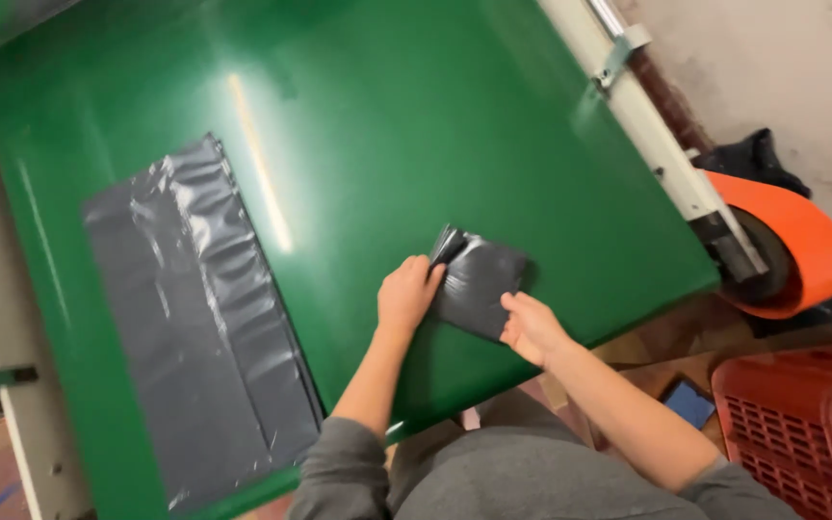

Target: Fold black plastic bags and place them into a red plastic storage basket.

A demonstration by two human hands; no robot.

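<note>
A small folded black plastic bag point(479, 279) lies on the green table point(387, 125) near its front edge. My left hand point(406, 294) presses on the bag's left edge with curled fingers, lifting a corner slightly. My right hand point(530, 327) grips the bag's lower right edge. A stack of flat black plastic bags point(195, 318) lies spread out at the table's left side, apart from both hands.
An orange roll point(792, 250) hangs off the table's white right rail point(647, 125). A red plastic crate point(801, 424) stands on the floor at the lower right, with a phone point(689, 402) beside it. A white frame edge runs down the left.
</note>
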